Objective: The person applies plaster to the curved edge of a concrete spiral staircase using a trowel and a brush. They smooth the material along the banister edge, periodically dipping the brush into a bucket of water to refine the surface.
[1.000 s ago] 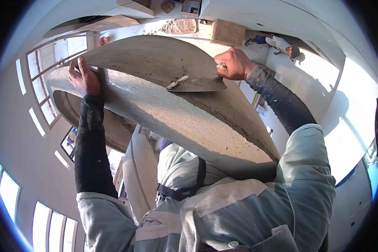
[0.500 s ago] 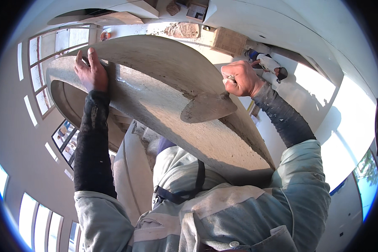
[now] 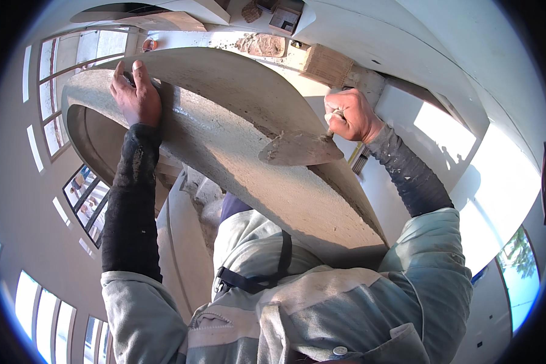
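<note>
A large curved, grey plastered form [image 3: 230, 155] with a pale, rough top band spans the space in front of me. My left hand [image 3: 138, 102] rests on its upper left part, thumb and fingers apart; a small dark patch shows between them, which I cannot make out. My right hand [image 3: 353, 115] is closed in a fist around the handle of a trowel [image 3: 300, 150]. The trowel's leaf-shaped, mortar-smeared blade lies over the band near its right edge. How much of the blade touches the surface is hard to tell.
Beyond the form, a brown box [image 3: 326, 65] stands on the floor beside a mortar-strewn sheet [image 3: 261, 45]. An orange bucket [image 3: 150, 45] is farther left. Windows [image 3: 88, 203] line the left wall. Another curved pale piece [image 3: 185, 255] rises by my legs.
The trowel and my right hand have shifted slightly upward in view, with the blade tilted flatter. My left hand keeps its place on the form. The person at the right is no longer visible.
</note>
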A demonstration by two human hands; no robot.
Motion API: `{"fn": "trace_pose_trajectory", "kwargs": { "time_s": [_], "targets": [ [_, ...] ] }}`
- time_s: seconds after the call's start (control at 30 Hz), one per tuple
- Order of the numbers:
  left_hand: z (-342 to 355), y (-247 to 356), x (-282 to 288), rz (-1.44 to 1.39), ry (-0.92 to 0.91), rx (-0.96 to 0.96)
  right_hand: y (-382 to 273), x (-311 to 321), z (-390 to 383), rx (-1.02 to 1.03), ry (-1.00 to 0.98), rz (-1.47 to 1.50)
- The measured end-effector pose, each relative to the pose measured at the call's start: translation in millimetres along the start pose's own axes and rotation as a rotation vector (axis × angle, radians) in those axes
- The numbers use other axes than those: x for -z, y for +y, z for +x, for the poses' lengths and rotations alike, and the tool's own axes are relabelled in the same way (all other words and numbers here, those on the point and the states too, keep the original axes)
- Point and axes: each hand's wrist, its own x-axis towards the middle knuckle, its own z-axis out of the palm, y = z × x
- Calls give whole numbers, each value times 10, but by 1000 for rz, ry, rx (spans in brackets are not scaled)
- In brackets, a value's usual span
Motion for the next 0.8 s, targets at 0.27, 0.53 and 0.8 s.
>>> {"fn": "trace_pose_trajectory", "kwargs": {
  "time_s": [0.27, 0.53, 0.8],
  "targets": [
    [-4, -1, 38, -15, 21, -35, 267, -278, 437, -58, -104, -264],
    [3, -6, 28, -10, 24, -85, 566, -229, 261, -220, -42, -159],
    [8, -51, 48, -76, 48, -126, -20, -308, 720, 6, -40, -57]
  ]
}}
